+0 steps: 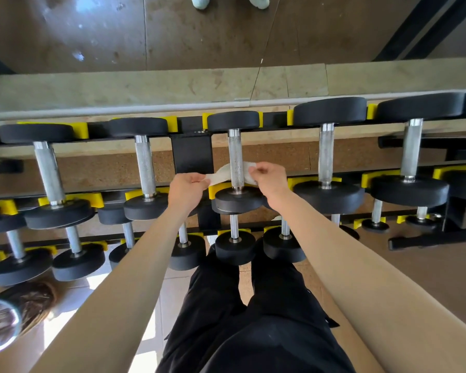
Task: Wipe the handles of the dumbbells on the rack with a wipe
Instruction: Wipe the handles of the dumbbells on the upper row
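Both ends of the white wipe (221, 175) are pinched, one in my left grip (189, 188), one in my right grip (269, 181). It loops behind the knurled handle (236, 154) of the middle dumbbell (238, 201) on the top tier of the rack (193, 153), touching the steel; the dumbbell's black ends sit in yellow cradles (204, 120).

On the rack (191, 154), the top tier carries five dumbbells (326, 152) with whole handles in view; one wipe (221, 175); two hands: left hand (189, 188), right hand (269, 177).
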`<state>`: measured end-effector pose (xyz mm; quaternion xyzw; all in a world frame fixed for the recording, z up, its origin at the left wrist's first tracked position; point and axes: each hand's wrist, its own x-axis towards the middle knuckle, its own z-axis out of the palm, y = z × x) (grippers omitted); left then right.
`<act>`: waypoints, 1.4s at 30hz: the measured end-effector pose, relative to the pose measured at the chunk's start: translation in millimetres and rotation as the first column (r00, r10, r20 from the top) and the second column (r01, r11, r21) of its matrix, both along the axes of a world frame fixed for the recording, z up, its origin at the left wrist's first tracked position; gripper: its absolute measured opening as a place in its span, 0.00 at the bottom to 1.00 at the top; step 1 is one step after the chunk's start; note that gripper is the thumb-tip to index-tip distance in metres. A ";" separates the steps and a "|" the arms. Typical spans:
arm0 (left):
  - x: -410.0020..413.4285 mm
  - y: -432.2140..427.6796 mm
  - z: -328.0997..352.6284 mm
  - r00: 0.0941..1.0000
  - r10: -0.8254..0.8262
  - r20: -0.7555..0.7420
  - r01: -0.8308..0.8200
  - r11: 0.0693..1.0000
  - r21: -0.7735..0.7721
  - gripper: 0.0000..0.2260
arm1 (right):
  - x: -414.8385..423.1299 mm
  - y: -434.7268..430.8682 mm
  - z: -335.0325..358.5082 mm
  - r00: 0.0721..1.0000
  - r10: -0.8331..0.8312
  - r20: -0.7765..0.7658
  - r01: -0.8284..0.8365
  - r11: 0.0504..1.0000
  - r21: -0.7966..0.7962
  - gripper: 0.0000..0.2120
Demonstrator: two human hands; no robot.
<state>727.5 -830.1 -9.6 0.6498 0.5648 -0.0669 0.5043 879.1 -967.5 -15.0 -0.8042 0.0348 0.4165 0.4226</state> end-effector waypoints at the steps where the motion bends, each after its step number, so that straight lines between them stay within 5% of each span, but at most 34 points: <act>1: -1.4 -0.6 -0.1 1.000 -0.018 -0.011 0.018 1.000 0.015 0.12 | 0.1 -2.4 -1.2 1.000 0.014 0.002 -0.014 1.000 -0.007 0.12; 8: 27.4 -21.0 6.6 0.986 -0.168 0.013 0.168 0.986 0.010 0.14 | 14.3 -25.5 5.3 0.989 -0.030 0.144 0.045 0.994 -0.103 0.11; 13: -7.3 -1.1 8.2 0.966 -0.219 -0.138 0.227 0.973 0.042 0.10 | -5.3 -9.0 14.5 0.882 0.437 0.175 -0.399 0.891 -0.214 0.06; 16: -5.5 -1.3 10.6 0.936 -0.303 -0.182 0.322 0.942 0.090 0.10 | 1.6 -13.0 23.1 0.791 0.588 0.169 -0.528 0.795 -0.299 0.12; 25: 6.8 -11.1 20.8 0.942 -0.334 -0.033 0.334 0.942 0.012 0.09 | 10.3 -14.3 30.2 0.754 0.649 0.103 -0.577 0.729 -0.369 0.18; 31: 5.1 -9.6 23.6 0.943 -0.331 -0.035 0.332 0.943 0.031 0.10 | 4.2 -0.4 33.9 0.690 0.721 0.064 -0.654 0.659 -0.373 0.10; 36: 24.2 -19.9 21.6 0.887 -0.445 -0.123 0.452 0.892 0.027 0.09 | 23.1 -27.3 54.1 0.772 0.631 0.074 -0.575 0.744 -0.342 0.16; 39: 19.1 -21.1 32.0 0.914 -0.404 -0.036 0.404 0.915 0.011 0.08 | 7.7 -31.2 51.7 0.795 0.603 0.071 -0.566 0.778 -0.274 0.07; 42: 16.9 -29.9 49.6 0.919 -0.385 0.086 0.388 0.922 -0.010 0.11 | -6.0 -30.5 50.1 0.803 0.577 0.149 -0.546 0.812 -0.205 0.10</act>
